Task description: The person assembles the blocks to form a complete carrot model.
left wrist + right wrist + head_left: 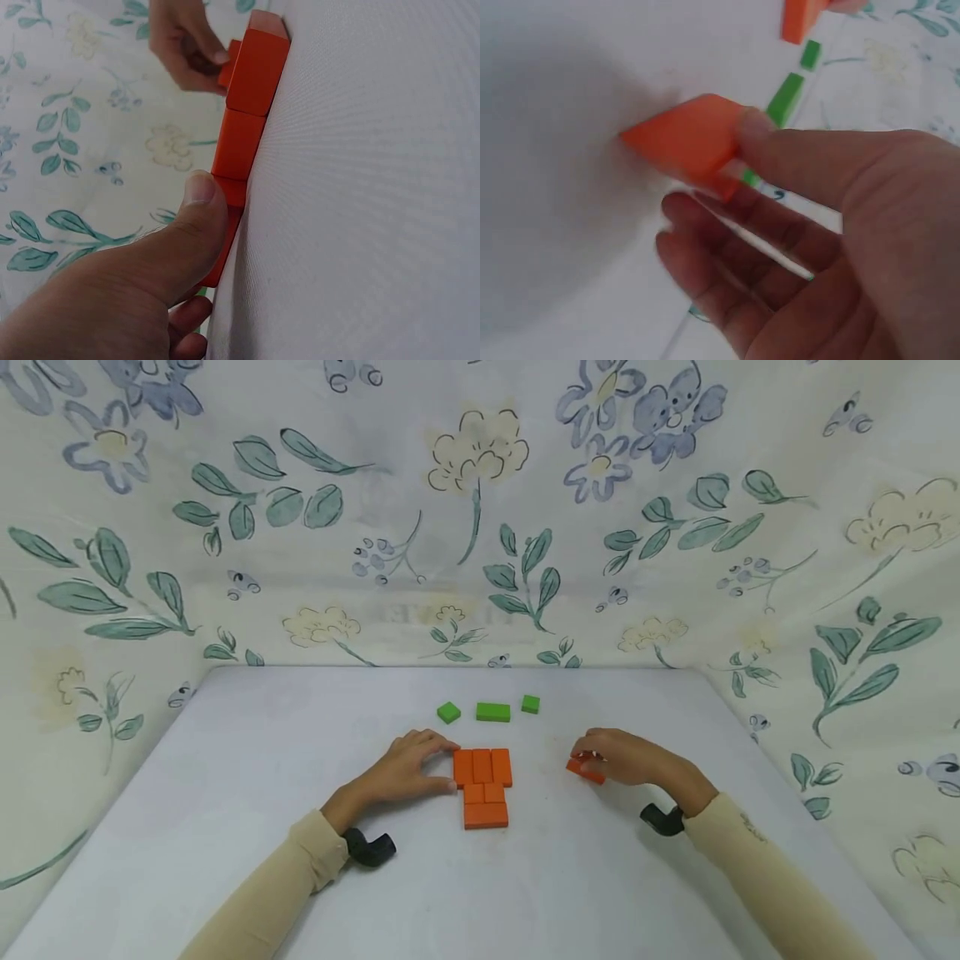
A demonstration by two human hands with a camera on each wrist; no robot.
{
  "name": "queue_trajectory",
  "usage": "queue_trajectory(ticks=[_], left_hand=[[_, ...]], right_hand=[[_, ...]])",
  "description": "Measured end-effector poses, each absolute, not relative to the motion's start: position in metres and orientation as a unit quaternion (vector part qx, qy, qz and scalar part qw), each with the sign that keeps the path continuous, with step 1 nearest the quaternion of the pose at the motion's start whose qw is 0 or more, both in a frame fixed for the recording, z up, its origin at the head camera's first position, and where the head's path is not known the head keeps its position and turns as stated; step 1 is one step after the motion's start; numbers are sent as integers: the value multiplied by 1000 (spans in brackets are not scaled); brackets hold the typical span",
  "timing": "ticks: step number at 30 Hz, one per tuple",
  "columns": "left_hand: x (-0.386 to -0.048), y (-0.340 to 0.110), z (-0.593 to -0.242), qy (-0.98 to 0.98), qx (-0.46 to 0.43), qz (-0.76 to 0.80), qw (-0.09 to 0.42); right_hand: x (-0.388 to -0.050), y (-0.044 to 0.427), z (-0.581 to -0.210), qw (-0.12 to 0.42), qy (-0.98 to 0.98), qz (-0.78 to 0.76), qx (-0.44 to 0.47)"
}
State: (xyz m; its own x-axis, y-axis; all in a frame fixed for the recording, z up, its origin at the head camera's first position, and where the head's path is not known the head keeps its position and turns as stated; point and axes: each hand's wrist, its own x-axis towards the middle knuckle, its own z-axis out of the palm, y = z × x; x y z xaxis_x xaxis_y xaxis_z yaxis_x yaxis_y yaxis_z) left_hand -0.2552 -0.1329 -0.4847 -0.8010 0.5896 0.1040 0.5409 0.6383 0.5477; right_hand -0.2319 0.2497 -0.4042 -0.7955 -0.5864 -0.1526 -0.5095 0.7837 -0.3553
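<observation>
On the head view I have the right hand [628,758] with its grip pinched on a loose orange block [578,768] at the table [540,885], so that hand is nearer. From this grip the orange cluster [485,793] lies between 8 and 9 o'clock, apart; my left hand [411,770], thumb and fingers spread, is at its 9 o'clock edge. The block's visible long edge runs 10 to 4 o'clock; on the right-wrist view one corner points to 9.
</observation>
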Motion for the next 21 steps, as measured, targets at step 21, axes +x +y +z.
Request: queue_trajectory(ticks=[21], left_hand=[[-252,-131,-485,908,309,281,39]], right_hand=[[-219,301,-421,97,906,-244,-331]])
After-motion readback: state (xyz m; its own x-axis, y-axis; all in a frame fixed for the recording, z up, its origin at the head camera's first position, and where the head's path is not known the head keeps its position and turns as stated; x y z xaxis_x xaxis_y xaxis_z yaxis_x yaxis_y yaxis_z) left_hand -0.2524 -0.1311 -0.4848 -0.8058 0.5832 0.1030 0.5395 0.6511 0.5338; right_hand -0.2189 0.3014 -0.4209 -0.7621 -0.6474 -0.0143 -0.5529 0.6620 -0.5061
